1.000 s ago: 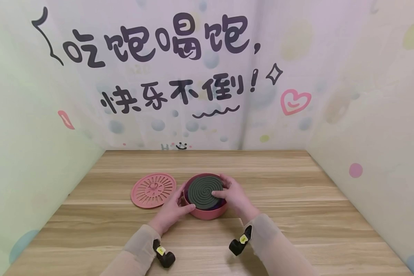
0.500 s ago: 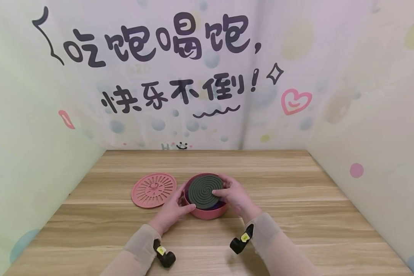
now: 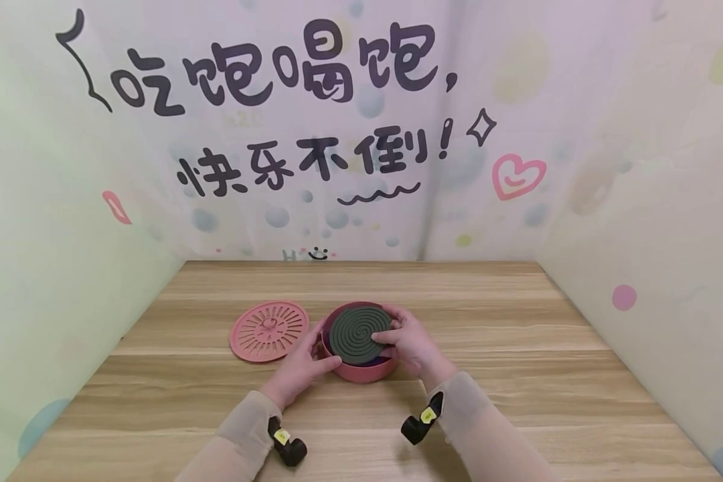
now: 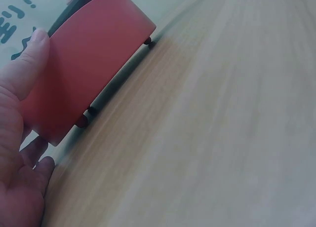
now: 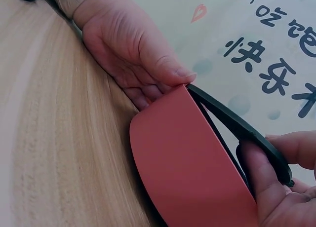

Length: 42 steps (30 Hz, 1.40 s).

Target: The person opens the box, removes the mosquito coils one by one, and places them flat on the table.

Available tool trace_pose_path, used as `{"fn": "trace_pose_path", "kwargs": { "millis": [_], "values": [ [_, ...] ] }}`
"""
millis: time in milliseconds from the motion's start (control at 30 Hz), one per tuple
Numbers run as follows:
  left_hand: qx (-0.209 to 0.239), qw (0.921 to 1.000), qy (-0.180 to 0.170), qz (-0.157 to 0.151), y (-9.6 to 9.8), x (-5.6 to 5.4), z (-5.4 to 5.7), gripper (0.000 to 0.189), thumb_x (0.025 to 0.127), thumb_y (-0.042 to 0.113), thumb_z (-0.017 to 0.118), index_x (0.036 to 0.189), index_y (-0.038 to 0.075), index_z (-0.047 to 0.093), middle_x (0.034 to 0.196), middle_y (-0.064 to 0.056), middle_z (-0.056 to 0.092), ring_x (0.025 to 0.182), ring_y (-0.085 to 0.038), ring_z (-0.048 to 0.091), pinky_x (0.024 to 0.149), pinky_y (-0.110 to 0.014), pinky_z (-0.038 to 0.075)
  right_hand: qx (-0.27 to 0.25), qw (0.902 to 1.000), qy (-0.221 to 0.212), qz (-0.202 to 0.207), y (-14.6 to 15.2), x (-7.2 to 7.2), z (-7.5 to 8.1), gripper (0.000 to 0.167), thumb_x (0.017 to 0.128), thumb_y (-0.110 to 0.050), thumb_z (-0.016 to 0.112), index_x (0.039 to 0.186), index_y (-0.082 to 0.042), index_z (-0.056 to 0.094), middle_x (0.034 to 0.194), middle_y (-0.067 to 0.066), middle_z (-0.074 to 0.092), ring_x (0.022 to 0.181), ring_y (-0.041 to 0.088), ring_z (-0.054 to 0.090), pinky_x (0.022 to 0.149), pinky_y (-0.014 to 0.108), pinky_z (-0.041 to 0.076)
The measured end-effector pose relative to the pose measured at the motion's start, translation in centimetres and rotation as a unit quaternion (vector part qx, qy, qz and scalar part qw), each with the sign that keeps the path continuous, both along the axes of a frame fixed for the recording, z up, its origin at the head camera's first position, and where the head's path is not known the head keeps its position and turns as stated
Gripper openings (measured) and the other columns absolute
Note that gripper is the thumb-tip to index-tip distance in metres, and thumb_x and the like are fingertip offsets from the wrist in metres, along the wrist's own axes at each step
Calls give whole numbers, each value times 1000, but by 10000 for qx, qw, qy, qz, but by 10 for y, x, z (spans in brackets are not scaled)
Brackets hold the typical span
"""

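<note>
A dark green mosquito coil [image 3: 355, 343] lies tilted over the mouth of a round red coil box [image 3: 364, 374]. My right hand [image 3: 416, 347] pinches the coil at its right side, thumb on top. The right wrist view shows the coil [image 5: 232, 118] with one edge at the box rim and the pinched edge raised. My left hand [image 3: 301, 372] holds the left side of the box, its thumb at the rim. Small feet carry the box [image 4: 94, 54] above the table in the left wrist view. The box's inside is mostly hidden by the coil.
A pink slotted round lid [image 3: 250, 347] lies on the wooden table [image 3: 506, 375], left of the box and close to my left hand. Patterned walls with black lettering enclose the table at the back and both sides. Each wrist wears a small black camera.
Very little differs. My right hand and the coil have shifted slightly to the right; the left hand stays on the box, and the lid has not moved.
</note>
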<state>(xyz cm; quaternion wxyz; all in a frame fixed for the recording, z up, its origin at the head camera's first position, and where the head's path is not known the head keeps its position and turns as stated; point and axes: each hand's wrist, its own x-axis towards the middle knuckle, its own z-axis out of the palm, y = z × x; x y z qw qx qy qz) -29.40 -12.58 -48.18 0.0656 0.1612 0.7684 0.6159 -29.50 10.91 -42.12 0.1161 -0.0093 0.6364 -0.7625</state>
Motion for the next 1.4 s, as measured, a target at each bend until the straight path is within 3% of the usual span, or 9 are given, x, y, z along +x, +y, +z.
{"fn": "trace_pose_path", "kwargs": {
  "millis": [600,933,1400],
  "values": [
    [17,9999,-123,99,2,3,5,96,80,31,79,155,19,21,157,-7,24,143,-28,23,115,-45,19,-672,9976,-112,-135,3,0,-2,66,83,16,57,142,0,34,116,17,51,81,17,63,61,25,55],
    [-34,9999,-117,116,1,1,3,97,79,31,80,155,16,20,157,-9,23,143,-30,23,115,-46,21,-969,9951,-132,-124,10,-2,-1,72,86,15,53,149,-2,22,125,17,47,84,14,63,63,22,55],
    [72,9999,70,-7,1,2,4,88,83,23,77,153,17,25,155,-12,26,141,-31,25,114,-48,22,-1001,9924,64,-707,43,-25,17,69,87,14,53,146,-4,22,104,4,58,72,9,65,63,21,54]
  ]
}}
